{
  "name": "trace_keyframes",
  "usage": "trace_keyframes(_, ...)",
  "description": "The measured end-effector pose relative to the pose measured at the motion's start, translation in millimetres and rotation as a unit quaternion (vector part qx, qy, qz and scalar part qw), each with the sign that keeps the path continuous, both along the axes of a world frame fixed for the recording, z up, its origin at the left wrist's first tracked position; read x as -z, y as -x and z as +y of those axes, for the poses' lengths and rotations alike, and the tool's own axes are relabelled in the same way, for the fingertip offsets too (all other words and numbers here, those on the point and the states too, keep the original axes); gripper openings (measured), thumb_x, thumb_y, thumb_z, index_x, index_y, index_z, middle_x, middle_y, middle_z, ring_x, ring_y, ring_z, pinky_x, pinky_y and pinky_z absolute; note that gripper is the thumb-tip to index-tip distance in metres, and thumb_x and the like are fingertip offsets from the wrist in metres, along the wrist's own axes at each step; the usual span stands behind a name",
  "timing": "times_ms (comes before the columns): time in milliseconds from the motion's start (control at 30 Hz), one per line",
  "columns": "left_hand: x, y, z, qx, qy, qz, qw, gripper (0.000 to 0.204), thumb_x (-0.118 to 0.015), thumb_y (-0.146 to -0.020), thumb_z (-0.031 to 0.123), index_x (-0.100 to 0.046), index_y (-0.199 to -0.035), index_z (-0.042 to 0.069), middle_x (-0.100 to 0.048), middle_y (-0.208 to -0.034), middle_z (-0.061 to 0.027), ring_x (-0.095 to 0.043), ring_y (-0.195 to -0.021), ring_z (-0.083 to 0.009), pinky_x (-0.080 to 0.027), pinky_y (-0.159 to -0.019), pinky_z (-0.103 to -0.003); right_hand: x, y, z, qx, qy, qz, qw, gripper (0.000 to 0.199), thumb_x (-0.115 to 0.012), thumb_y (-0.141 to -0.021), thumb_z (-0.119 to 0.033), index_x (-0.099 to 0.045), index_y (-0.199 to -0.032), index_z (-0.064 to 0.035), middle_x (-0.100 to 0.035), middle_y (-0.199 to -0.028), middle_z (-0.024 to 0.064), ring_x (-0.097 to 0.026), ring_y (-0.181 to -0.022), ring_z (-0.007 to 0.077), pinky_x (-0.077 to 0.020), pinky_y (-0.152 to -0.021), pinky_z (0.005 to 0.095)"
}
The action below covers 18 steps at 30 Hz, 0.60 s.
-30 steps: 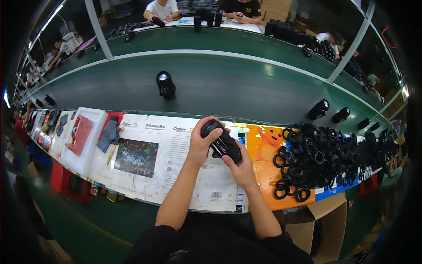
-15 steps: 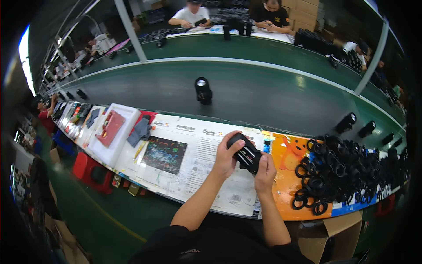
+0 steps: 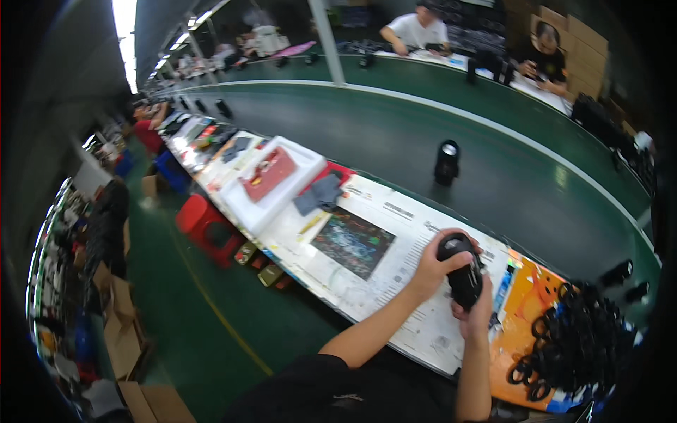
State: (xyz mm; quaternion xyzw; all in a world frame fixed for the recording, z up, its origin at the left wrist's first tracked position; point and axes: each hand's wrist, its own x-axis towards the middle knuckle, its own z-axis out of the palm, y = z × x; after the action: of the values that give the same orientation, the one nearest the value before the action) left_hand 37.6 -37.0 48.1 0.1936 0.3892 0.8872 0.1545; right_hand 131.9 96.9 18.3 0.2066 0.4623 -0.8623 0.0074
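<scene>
The black cylindrical part [image 3: 462, 273] I hold is a stubby, dark body with a rounded, glossy top end and a barrel that narrows slightly toward its lower end. Its surface is plain black; finer detail is too small to tell.

Position: the part sits just above the paper-covered bench [image 3: 395, 233], near the bench's near edge and toward its right end, beside the orange sheet [image 3: 525, 303].

My left hand [image 3: 431, 266] wraps the upper end of the part from the left, fingers curled over the rounded top and clenched on it. My right hand [image 3: 476, 310] supports the lower end from below and from the right, fingers closed against the barrel. Both hands touch the part; it lies between them, tilted with its top toward the conveyor.

Surroundings:
- A pile of black rings [image 3: 571, 338] lies on the right end of the bench, near my right hand but apart from it.
- A dark printed mat [image 3: 352, 241] lies on the bench to the left of my left hand.
- A second black cylinder [image 3: 446, 162] stands upright on the green conveyor belt [image 3: 395, 141], well beyond the bench's far edge.
- A white tray [image 3: 271, 180] with a red sheet rests further left along the bench
</scene>
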Motion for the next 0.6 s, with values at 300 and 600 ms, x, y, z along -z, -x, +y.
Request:
trace_keyframes(300, -32.7, -6.6, -18.7, 0.039, 0.110, 0.082, 0.990, 0.062, -0.091, -0.080, 0.001, -0.059, -0.133, 0.005, -0.072, -0.113, -0.0078, -0.072, -0.108, -0.0189, -0.059, -0.099, -0.036, 6.5, 6.6, -26.4, -0.157, 0.367, 0.004, 0.917, 0.071, -0.034, -0.107, -0.069, -0.060, -0.121, -0.0048, -0.062, -0.083, 0.0160, -0.041, -0.042, 0.0076, -0.0317, -0.036, 0.0177)
trace_keyframes(600, -29.8, -16.1, -15.6, 0.060, 0.169, 0.134, 0.974, 0.078, -0.079, -0.100, 0.040, -0.042, -0.154, -0.002, -0.069, -0.128, -0.0160, -0.067, -0.123, -0.0248, -0.052, -0.109, -0.039, 37.8, -4.1, -29.4, -0.178, 0.449, 0.012, 0.876, 0.085, -0.044, -0.096, -0.086, -0.063, -0.115, -0.0054, -0.062, -0.077, 0.0114, -0.040, -0.039, 0.0043, -0.0268, -0.034, 0.0175)
